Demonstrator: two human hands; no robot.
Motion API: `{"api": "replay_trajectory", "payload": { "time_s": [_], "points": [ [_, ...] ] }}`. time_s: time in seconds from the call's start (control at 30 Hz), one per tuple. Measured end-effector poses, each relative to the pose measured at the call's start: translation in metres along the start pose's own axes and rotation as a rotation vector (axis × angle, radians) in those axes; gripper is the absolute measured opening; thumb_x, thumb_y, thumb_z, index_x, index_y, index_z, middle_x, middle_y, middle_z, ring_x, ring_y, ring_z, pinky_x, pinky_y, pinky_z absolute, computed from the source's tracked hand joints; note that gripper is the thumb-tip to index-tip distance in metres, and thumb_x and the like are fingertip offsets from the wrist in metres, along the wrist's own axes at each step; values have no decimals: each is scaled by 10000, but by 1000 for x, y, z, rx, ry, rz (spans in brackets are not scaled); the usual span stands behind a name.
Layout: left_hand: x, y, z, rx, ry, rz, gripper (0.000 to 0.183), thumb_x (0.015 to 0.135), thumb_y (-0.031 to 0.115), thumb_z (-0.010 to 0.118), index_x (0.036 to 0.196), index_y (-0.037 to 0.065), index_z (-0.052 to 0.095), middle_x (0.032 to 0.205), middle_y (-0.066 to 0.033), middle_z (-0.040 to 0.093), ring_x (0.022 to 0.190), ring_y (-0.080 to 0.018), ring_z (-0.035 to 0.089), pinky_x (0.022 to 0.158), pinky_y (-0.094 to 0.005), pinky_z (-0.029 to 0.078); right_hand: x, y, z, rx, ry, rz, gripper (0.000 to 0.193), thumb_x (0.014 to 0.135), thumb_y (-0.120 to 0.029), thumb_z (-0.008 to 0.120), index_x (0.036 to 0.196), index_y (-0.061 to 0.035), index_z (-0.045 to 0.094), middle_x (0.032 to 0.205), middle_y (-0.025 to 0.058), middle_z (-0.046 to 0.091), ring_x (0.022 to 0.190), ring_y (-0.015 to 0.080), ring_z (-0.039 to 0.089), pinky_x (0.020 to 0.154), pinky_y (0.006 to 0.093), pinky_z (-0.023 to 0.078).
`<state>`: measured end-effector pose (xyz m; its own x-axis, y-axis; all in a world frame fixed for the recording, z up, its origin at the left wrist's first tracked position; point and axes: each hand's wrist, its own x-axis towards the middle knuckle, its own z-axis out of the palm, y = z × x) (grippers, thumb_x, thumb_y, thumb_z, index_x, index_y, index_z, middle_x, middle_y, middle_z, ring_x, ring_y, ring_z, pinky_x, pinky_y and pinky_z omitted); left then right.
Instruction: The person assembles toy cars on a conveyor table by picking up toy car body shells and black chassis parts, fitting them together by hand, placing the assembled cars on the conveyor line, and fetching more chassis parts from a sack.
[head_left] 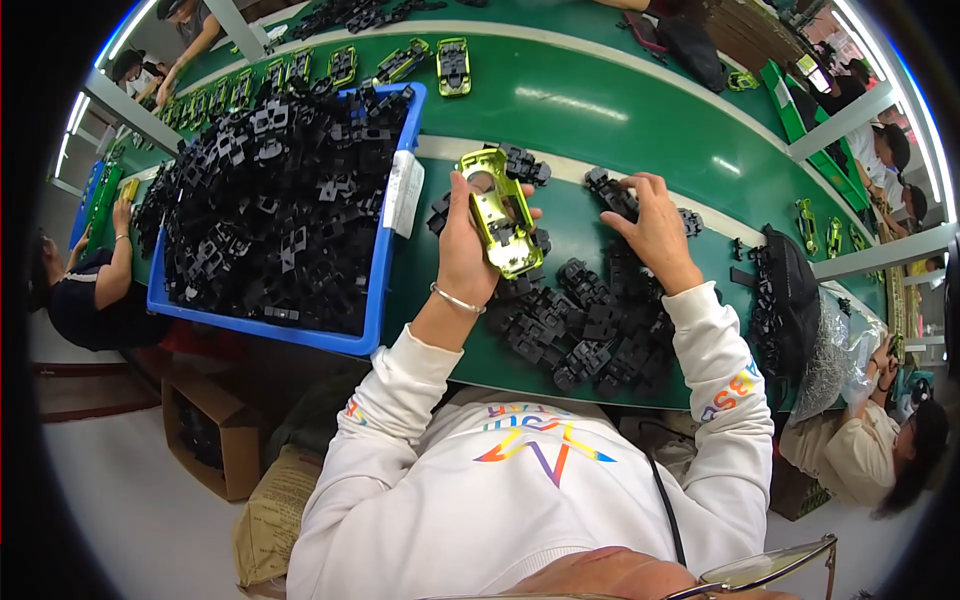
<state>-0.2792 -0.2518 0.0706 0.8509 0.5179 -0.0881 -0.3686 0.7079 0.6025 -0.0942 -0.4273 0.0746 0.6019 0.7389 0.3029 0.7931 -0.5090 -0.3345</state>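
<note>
My left hand [468,243] is closed around a shiny lime-green toy car body shell [503,225], its hollow inside turned up. To the right, my right hand [656,232] has its thumb and fingers on a black toy car chassis [612,194] lying on the green table. Between my forearms spreads a pile of black chassis parts [590,325]. Another black chassis piece [525,165] lies just beyond the green shell, and more black pieces sit partly hidden behind my left hand.
A blue crate [375,300] heaped with black plastic parts [280,200] stands at my left. Beyond it, green car shells [453,67] line the green conveyor [570,100]. A black bag [790,300] lies at right. Co-workers sit on both sides; a cardboard box [235,450] is below left.
</note>
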Motion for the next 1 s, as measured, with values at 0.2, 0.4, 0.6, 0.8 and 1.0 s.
{"api": "replay_trajectory", "payload": {
  "time_s": [0.2, 0.4, 0.6, 0.8, 1.0],
  "points": [
    [4, 0, 9, 41, -30, 19, 635, 990, 612, 334, 1312, 80, 465, 1058, -159, 643, 884, -242, 664, 696, -345, 580, 2, 17, 7, -97, 7, 1, 517, 786, -244, 770, 1214, -19, 587, 1078, 176, 644, 982, 361, 614, 836, 444, 484],
    [3, -6, 21, 106, -14, 150, 645, 988, 610, 354, 1339, 77, 449, 1072, -146, 649, 891, -219, 657, 766, -324, 553, 6, -21, -27, 692, -79, 239, 496, 816, -202, 775, 1238, -17, 591, 1038, 124, 674, 879, 190, 640, 774, 310, 507],
    [4, -26, 32, 77, 13, 184, 677, 995, 623, 284, 1323, 60, 471, 1171, -105, 628, 1023, -247, 644, 901, -381, 526, -12, -96, -47, 708, -153, 21, 503, 823, -223, 770, 1234, -38, 548, 939, 150, 665, 766, 230, 640, 679, 316, 511],
    [-8, -24, 54, 54, 20, 130, 649, 1021, 580, 238, 1297, 59, 508, 1185, -98, 628, 1093, -217, 608, 954, -358, 486, -16, -101, -30, 412, 168, -246, 573, 809, -245, 777, 1288, -39, 542, 874, 114, 619, 707, 224, 602, 621, 320, 496],
    [-7, -21, 48, 70, -5, 116, 655, 1016, 592, 242, 1260, 57, 529, 1197, -87, 623, 1080, -201, 604, 953, -349, 480, -20, -108, -31, 307, 235, -286, 590, 792, -307, 769, 1277, -45, 558, 807, 122, 573, 666, 280, 565, 591, 369, 468]
  ]
}}
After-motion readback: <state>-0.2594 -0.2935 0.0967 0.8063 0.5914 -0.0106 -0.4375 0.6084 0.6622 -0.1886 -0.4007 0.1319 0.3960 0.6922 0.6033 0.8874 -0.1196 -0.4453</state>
